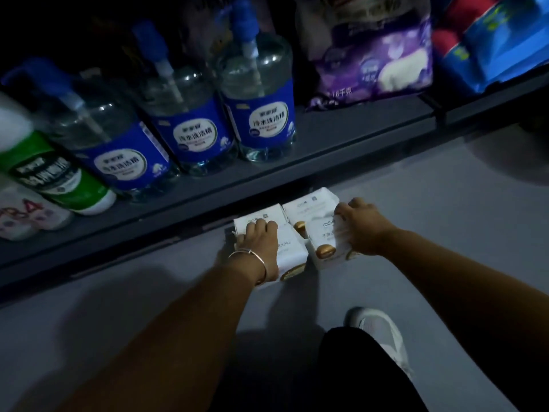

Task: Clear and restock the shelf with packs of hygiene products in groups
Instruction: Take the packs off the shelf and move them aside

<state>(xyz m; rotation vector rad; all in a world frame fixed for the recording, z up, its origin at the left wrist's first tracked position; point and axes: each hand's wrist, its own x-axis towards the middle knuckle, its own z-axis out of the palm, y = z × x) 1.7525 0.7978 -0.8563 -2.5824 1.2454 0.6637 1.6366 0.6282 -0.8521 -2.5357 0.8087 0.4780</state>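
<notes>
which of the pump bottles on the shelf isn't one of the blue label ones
The leftmost bottle: opaque white with a green and black label. The three clear bottles to its right all carry blue labels.

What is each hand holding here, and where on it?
Left hand grips the top of the left white pack; right hand grips the right white pack at its top right edge. Both packs sit on the floor.
</notes>
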